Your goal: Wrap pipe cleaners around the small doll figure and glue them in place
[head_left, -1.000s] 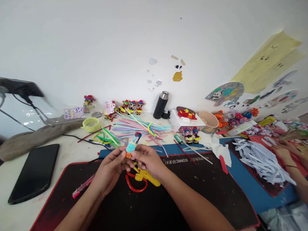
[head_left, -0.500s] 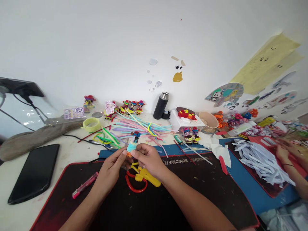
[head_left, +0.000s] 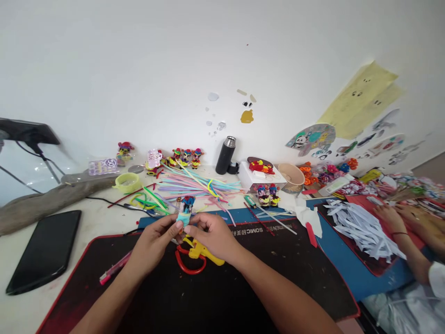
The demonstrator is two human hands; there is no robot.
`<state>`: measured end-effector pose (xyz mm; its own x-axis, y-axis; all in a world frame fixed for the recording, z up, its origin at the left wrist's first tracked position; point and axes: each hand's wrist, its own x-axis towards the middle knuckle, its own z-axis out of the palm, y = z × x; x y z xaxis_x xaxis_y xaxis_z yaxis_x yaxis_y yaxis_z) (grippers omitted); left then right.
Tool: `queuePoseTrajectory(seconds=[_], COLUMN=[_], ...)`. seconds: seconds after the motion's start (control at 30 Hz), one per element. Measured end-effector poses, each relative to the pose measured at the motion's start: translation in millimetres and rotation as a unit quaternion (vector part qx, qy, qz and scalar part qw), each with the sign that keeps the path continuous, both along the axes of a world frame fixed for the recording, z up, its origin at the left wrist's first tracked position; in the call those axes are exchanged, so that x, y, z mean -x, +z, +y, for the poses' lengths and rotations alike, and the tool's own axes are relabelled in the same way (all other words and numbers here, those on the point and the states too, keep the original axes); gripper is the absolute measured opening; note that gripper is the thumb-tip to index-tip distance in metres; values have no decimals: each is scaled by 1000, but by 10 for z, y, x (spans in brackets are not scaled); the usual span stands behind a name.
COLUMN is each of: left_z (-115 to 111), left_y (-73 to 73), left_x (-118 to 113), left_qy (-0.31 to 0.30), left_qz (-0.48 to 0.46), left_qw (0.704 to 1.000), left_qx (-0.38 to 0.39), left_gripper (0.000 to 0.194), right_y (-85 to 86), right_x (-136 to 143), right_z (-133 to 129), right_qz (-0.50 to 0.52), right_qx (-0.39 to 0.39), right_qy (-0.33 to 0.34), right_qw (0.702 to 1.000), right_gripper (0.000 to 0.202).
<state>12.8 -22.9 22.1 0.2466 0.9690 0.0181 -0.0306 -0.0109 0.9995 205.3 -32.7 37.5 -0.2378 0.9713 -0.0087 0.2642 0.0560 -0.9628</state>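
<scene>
A small pipe-cleaner doll (head_left: 185, 211) with a blue and red head and a light-blue body is held upright over the dark mat. My left hand (head_left: 163, 235) pinches its body from the left between thumb and fingers. From the right, my right hand (head_left: 208, 232) closes its thumb and fingers on the doll's lower part, which the fingertips partly hide. Just below the hands lie a yellow glue gun (head_left: 205, 253) and red-handled scissors (head_left: 190, 264). Beside my left forearm rests a pink pen-like tool (head_left: 113, 270).
Behind the hands spreads a bundle of pastel pipe cleaners (head_left: 198, 181). Similar dolls (head_left: 187, 158) stand along the wall near a black thermos (head_left: 225, 155). A tablet (head_left: 45, 250) lies at left. At right, a co-worker's hands (head_left: 392, 218) are near white paper strips (head_left: 361, 229).
The doll has turned, so more of its head and front shows. Both hands keep hold of it. The view has shifted slightly to the right; the co-worker's hands have moved.
</scene>
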Motion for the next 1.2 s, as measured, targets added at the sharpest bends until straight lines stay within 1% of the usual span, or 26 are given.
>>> queuePoseTrajectory(seconds=[0.07, 0.17, 0.27, 0.33, 0.5, 0.6, 0.7, 0.8, 0.9, 1.03, 1.2], left_z=[-2, -8, -13, -9, 53, 124, 212, 314, 406, 457, 401], left_y=[30, 45, 38, 37, 54, 59, 61, 69, 67, 10, -73], left_x=[-16, -46, -80, -99, -88, -80, -120, -184, -222, -221, -232], left_qy=[-22, -43, -56, -57, -50, -51, -36, -21, -26, -12, 17], left_qz=[11, 21, 23, 16, -8, -36, -83, -116, -143, -174, -200], left_qw=[1000, 999, 998, 998, 997, 995, 991, 987, 983, 978, 970], left_qx=[-5, 8, 25, 33, 52, 74, 95, 110, 114, 113, 139], left_gripper=[45, 49, 48, 46, 39, 35, 34, 35, 36, 36, 35], right_y=[1, -14, -55, -85, -134, -137, -131, -122, -114, -135, -211], right_x=[-41, -89, -122, -133, -133, -128, -124, -134, -177, -260, -298], right_z=[-38, -90, -115, -109, -29, 33, 104, 195, 288, 357, 359], right_qz=[-9, -14, 11, 15, -27, -14, 17, 42, 64, 61, 25], right_qx=[-11, -30, -27, -26, -49, -58, -73, -89, -102, -112, -132], right_qy=[9, 14, 16, 7, -50, -43, -28, -36, -45, -63, -72], right_qw=[1000, 999, 999, 1000, 997, 997, 997, 995, 992, 990, 988], right_gripper=[23, 21, 23, 25, 25, 24, 23, 24, 23, 24, 22])
